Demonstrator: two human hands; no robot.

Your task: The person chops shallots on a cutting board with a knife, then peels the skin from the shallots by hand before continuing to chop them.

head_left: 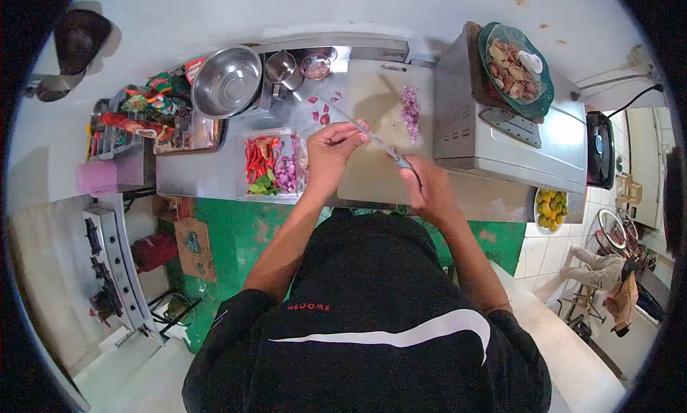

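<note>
My right hand (429, 189) is wrapped round the handle of a kitchen knife (381, 146), whose blade points up and left over the cutting board (372, 177). Close against the blade, the fingers of my left hand (335, 150) are pinched together; what they hold is too small to make out. A row of chopped shallots (410, 114) lies on the right part of the board. Left of the board, several reddish peel pieces (324, 118) are scattered on the metal counter. A clear tray (241, 191) beside my left forearm holds red chillies (259, 155), shallots (286, 171) and green leaves (264, 185).
Along the wall stand a steel bowl (227, 82), a metal jug (283, 71) and a small bowl (315, 66). A large metal appliance (501, 145) borders the board, with a green plate (546, 98) on top. A dish of yellow-green fruit (550, 210) sits farther right.
</note>
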